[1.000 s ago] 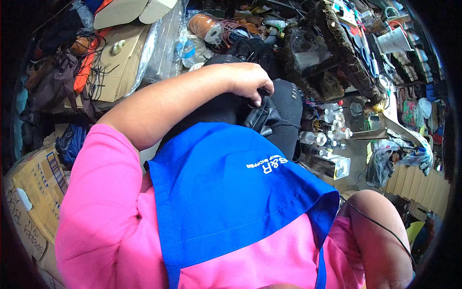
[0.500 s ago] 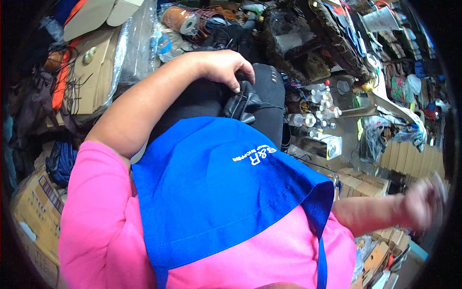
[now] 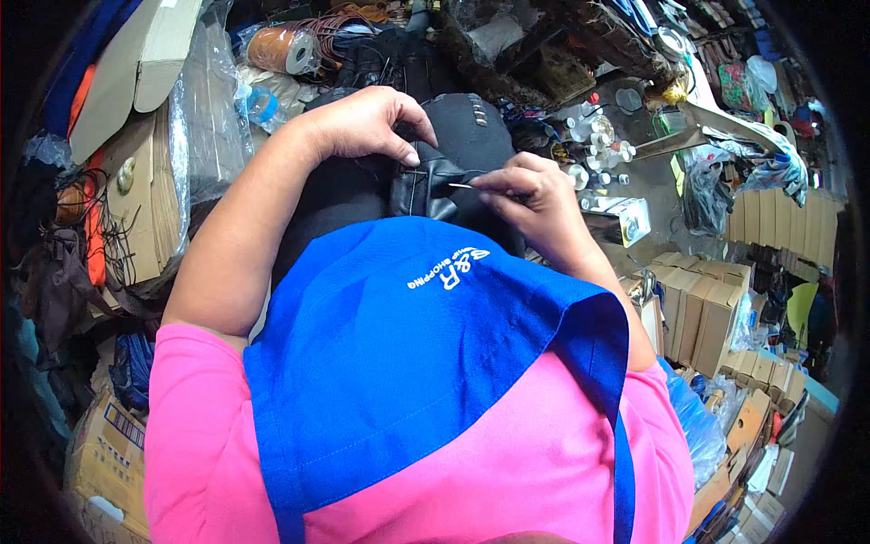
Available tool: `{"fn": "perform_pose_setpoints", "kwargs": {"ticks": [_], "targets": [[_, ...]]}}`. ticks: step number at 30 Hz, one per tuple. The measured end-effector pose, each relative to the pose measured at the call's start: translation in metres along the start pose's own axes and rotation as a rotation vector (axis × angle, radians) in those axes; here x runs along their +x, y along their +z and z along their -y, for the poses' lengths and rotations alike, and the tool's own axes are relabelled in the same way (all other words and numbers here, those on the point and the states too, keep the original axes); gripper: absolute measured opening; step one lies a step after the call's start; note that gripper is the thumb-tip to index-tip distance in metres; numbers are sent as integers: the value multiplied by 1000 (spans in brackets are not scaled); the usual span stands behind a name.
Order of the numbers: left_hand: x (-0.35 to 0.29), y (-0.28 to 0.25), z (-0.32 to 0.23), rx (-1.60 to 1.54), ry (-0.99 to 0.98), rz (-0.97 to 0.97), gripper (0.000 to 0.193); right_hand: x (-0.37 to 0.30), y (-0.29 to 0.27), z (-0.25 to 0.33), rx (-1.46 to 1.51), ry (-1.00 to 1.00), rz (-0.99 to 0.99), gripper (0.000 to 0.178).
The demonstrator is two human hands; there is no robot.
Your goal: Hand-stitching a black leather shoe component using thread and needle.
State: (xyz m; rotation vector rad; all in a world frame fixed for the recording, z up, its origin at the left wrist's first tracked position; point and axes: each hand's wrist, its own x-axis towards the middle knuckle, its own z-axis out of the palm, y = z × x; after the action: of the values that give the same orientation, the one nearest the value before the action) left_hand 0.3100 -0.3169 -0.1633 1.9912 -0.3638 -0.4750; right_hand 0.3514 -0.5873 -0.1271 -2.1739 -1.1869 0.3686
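Note:
Across my lap lies a black leather piece (image 3: 439, 172), folded and shiny, with a dark thread at its edge. My left hand (image 3: 376, 127) pinches the far side of it between thumb and curled fingers. From the right, my right hand (image 3: 535, 195) comes in close, its thumb and fingers closed on a thin, pale needle (image 3: 460, 186). The needle's tip points left and reaches the leather; whether it has pierced it I cannot tell. Black trousers (image 3: 458, 113) and a blue apron (image 3: 390, 308) lie beneath and nearer to me.
At the far left stand an orange thread spool (image 3: 279, 50), a plastic bottle (image 3: 261, 105) and cardboard sheets (image 3: 145, 199). Several small bottles (image 3: 603, 140) cluster right of my knee. Cardboard boxes (image 3: 698, 304) are stacked farther right, by a wooden bar (image 3: 671, 143).
My right hand has swung in from far out on the right to the leather on my lap. The left hand keeps its hold on the leather. The view has shifted slightly.

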Motion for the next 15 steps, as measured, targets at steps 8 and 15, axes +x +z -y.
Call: {"fn": "perform_pose_setpoints", "kwargs": {"ticks": [8, 15], "targets": [[-5, 3, 1, 52, 29, -89, 36, 14, 14, -8, 172, 121, -44, 15], [-6, 3, 2, 34, 14, -83, 38, 21, 10, 0, 103, 127, 39, 15]]}}
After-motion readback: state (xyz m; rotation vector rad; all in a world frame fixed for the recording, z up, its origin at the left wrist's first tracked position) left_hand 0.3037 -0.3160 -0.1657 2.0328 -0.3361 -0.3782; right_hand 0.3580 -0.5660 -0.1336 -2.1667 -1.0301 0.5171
